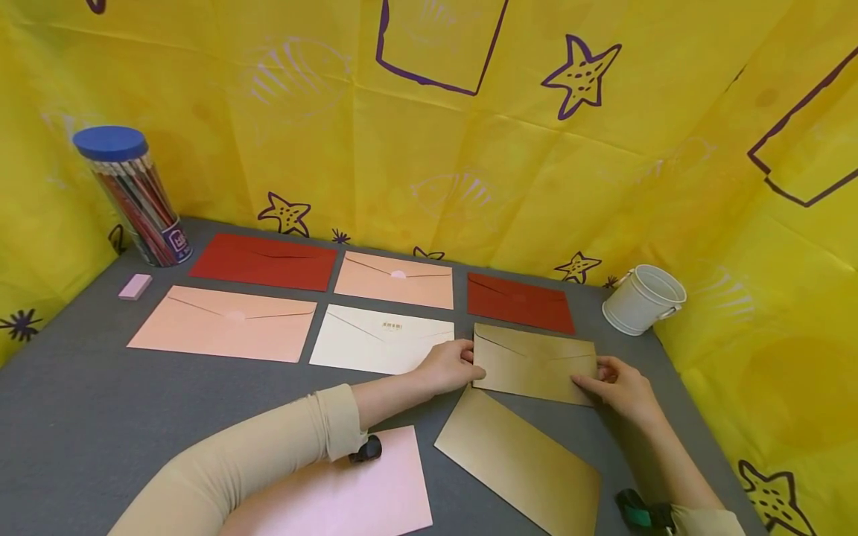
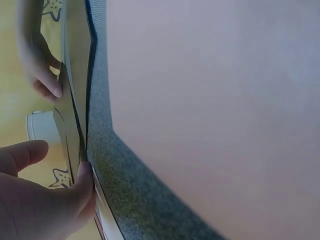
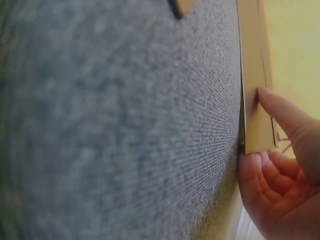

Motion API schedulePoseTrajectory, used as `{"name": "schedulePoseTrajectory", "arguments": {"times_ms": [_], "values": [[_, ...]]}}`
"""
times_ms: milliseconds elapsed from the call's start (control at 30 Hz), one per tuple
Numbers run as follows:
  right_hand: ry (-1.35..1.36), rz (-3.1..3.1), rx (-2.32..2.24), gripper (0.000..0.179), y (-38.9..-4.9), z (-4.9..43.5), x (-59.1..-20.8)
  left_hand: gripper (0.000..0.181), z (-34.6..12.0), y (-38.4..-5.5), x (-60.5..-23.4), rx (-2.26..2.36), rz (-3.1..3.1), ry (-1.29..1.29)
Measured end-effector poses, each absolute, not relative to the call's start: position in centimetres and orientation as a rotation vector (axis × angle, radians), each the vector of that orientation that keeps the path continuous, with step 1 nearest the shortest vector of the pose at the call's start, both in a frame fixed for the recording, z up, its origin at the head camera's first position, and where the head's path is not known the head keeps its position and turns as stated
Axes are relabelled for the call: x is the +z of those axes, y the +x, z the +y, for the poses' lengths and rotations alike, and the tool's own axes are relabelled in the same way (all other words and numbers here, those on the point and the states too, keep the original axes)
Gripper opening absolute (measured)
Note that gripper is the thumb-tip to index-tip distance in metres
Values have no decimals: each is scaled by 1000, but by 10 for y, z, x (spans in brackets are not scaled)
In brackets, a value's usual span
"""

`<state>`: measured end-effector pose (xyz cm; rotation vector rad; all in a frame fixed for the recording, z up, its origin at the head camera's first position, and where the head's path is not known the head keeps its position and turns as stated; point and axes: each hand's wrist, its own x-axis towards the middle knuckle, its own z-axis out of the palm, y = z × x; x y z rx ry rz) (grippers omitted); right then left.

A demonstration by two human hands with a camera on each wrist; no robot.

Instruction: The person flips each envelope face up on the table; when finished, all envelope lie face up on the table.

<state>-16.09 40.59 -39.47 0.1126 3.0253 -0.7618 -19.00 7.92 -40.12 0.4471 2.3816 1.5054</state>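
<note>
A gold envelope, its flap side up, lies between my two hands at the right of the head view. My right hand pinches its right edge, thumb on the upper face and the other fingers curled at the end. At the envelope's left end, my left hand touches the edge with its fingertips, while another digit stands apart from it in the left wrist view. Just in front lies a second gold envelope, set at a slant. A white envelope is partly behind my left hand.
Red envelopes and peach envelopes lie in rows on the grey table. A pale pink envelope is under my left forearm. A pencil jar and pink eraser stand left, a white bucket right, before yellow cloth.
</note>
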Motion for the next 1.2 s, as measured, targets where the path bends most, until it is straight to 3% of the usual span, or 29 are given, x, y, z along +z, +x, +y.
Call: {"name": "schedulePoseTrajectory", "arguments": {"times_ms": [233, 500, 1200], "values": [[77, 3083, -682, 56, -163, 403, -395, 35, 80, -188, -400, 1487, 2400, 512], [119, 3055, -675, 61, -162, 403, -393, 57, 79, -187, -399, 1483, 2376, 516], [29, 3141, -548, 55, -160, 393, -393, 62, 76, -180, -401, 1428, 2344, 619]]}}
